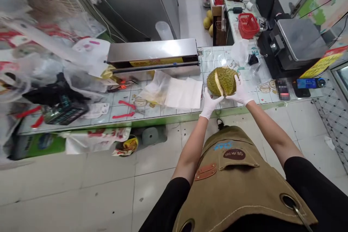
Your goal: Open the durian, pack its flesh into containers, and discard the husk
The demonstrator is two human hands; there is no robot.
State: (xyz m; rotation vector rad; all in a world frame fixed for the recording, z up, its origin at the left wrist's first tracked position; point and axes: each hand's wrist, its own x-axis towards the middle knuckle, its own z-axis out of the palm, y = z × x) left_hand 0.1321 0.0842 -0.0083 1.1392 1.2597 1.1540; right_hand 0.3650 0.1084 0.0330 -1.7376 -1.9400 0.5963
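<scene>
Brown apron (239, 181) nearest, lower right of frame. Durian (228, 78) sits on the counter (152, 114) right of centre, pale split (218, 83) down its face. Left hand (209, 104): cupped on its lower-left side, thumb by the split's lower end. Right hand (240, 93): cupped round its right side, thumb there too. Can't tell how hard either presses.

Risks, my read: spines could pierce the white gloves (245, 97) under pressure; an uneven push could roll the fruit off the near edge, it's close.

Surface, left to right: blurred plastic bags (87, 79), red-handled tool (123, 115), white paper (185, 93) with steel wrapping machine (152, 51) behind, scale (301, 40), blue-screen device (308, 83).

Room: pale tiled floor (103, 192) lower left, grey cabinet (130, 3) upper middle, yellow fruit (207, 22) and red basket (248, 26) upper right.
</scene>
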